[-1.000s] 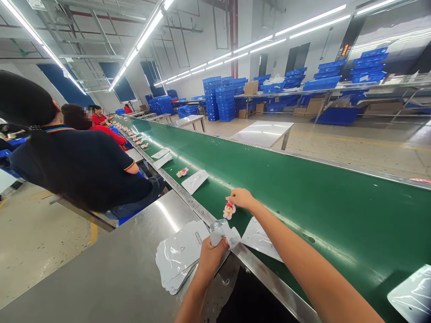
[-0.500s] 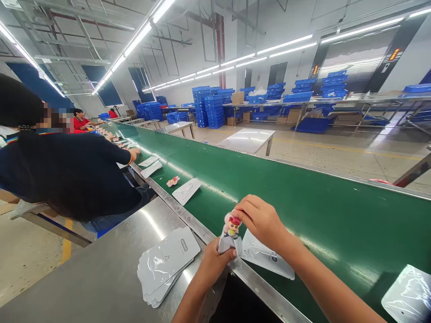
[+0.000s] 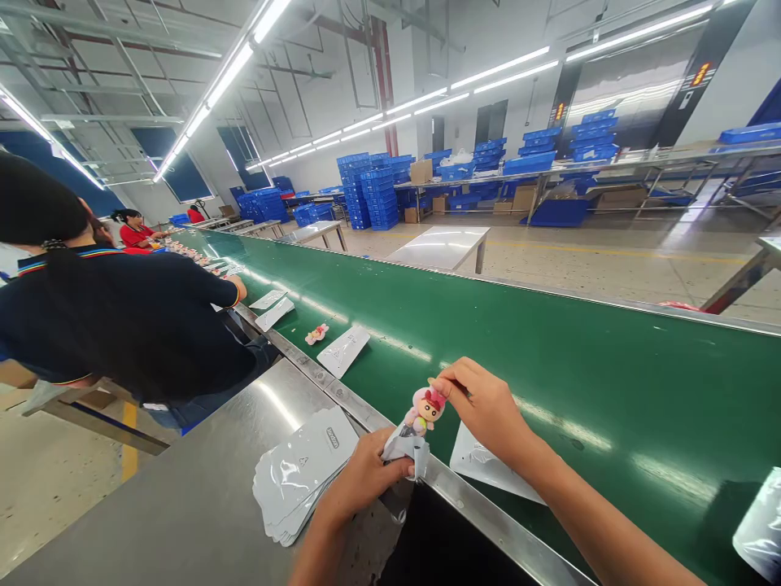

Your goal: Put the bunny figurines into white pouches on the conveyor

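My left hand (image 3: 369,472) is closed around a silvery-white pouch (image 3: 403,448), its mouth facing up. At that mouth is a small doll (image 3: 427,409) with a pink hood, red hair and a yellow-green front; its lower end is partly hidden by the pouch. My right hand (image 3: 482,403) pinches the top of the doll's head with thumb and fingers. Below my right wrist, a flat white pouch (image 3: 488,465) lies on the green belt (image 3: 586,350). Left of my left hand, a stack of white pouches (image 3: 305,468) rests on the metal table (image 3: 201,496).
Farther up the belt lie another pouch (image 3: 343,352), a second doll (image 3: 316,334) and two more pouches. At the right edge is a shiny pouch (image 3: 760,529). A metal rail (image 3: 476,513) borders the belt. A co-worker in a dark shirt (image 3: 122,317) sits at left.
The view has shifted slightly. My left hand has moved left with the pouch, and the doll leans a little more to the right. Pouches on the belt have shifted right.
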`<state>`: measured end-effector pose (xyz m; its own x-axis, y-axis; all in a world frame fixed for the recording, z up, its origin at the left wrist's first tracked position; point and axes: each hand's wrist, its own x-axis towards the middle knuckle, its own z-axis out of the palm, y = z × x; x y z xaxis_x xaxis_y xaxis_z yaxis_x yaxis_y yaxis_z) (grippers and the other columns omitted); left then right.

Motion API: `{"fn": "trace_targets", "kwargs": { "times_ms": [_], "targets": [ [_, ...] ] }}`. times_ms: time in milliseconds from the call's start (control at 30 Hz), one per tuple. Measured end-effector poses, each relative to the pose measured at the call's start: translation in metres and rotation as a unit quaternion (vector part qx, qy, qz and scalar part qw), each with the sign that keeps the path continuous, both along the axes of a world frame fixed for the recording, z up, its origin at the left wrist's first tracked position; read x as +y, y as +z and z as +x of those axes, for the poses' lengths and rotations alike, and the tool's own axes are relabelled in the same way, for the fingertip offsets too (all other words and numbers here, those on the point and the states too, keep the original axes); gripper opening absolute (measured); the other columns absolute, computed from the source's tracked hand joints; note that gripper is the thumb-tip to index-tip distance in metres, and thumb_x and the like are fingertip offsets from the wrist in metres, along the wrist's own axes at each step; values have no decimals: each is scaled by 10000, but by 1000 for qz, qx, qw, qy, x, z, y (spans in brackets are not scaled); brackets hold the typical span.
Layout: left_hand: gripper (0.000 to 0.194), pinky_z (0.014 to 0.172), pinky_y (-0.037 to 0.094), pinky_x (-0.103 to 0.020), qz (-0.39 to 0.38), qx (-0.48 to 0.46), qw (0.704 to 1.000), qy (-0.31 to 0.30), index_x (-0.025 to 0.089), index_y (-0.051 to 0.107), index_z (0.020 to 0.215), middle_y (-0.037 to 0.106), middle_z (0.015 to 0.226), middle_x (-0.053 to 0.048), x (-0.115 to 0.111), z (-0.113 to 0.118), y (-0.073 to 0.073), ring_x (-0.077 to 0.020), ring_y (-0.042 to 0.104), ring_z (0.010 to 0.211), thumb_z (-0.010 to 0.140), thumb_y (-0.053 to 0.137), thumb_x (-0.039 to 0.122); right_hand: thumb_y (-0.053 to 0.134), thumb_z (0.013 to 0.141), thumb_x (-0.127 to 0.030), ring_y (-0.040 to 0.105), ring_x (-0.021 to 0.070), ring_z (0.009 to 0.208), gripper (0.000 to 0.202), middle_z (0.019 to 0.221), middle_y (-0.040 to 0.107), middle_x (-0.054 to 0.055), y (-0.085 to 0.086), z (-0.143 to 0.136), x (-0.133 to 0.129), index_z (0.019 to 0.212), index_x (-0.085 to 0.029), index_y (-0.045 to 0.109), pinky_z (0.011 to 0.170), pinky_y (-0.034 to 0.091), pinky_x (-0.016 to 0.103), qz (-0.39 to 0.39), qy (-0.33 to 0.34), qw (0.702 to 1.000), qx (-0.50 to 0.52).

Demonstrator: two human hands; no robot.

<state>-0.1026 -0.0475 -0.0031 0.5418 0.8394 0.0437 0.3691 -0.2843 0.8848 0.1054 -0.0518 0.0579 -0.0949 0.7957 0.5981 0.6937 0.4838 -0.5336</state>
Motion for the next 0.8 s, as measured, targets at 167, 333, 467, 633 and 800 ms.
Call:
{"fn": "trace_targets", "kwargs": {
  "times_ms": [167, 333, 467, 633, 800],
  "targets": [
    [121, 606, 327, -222, 28, 65, 997, 7, 169, 544, 711, 505, 720, 10, 1, 5, 2, -147, 442, 687, 737, 550, 286, 413, 920, -198, 502, 136, 672, 224, 725, 551, 17, -8, -1, -8, 750, -194, 559, 608, 386, 270, 17, 19, 999, -31],
    [108, 676, 361, -246, 30, 39, 999, -9, 176, 596, 755, 578, 769, -5, 5, 9, 4, -163, 488, 728, 741, 572, 281, 466, 899, -193, 510, 109, 646, 190, 741, 564, -4, -2, 0, -10, 734, -200, 561, 578, 406, 236, -52, 116, 992, 12],
    [199, 627, 349, -235, 16, 17, 1000, 8, 173, 612, 755, 568, 715, 0, 9, 9, -1, -153, 480, 685, 770, 582, 369, 480, 892, -210, 500, 120, 644, 195, 723, 556, -1, 1, 1, -6, 713, -198, 558, 590, 398, 253, -38, 47, 998, 31],
    [326, 588, 338, -236, 8, -26, 997, 74, 165, 623, 770, 558, 690, 0, 20, 16, -6, -147, 474, 657, 829, 497, 461, 483, 897, -268, 516, 128, 669, 190, 758, 567, 2, 8, 17, -5, 743, -205, 575, 615, 412, 261, -55, 23, 995, 82],
    [392, 603, 378, -255, 11, -86, 986, 143, 150, 635, 807, 602, 732, -27, 30, 28, -1, -170, 517, 692, 844, 461, 500, 501, 884, -293, 550, 131, 766, 208, 874, 572, 2, 14, 36, -5, 714, -216, 592, 685, 451, 265, -130, 84, 987, 42]
  ]
}}
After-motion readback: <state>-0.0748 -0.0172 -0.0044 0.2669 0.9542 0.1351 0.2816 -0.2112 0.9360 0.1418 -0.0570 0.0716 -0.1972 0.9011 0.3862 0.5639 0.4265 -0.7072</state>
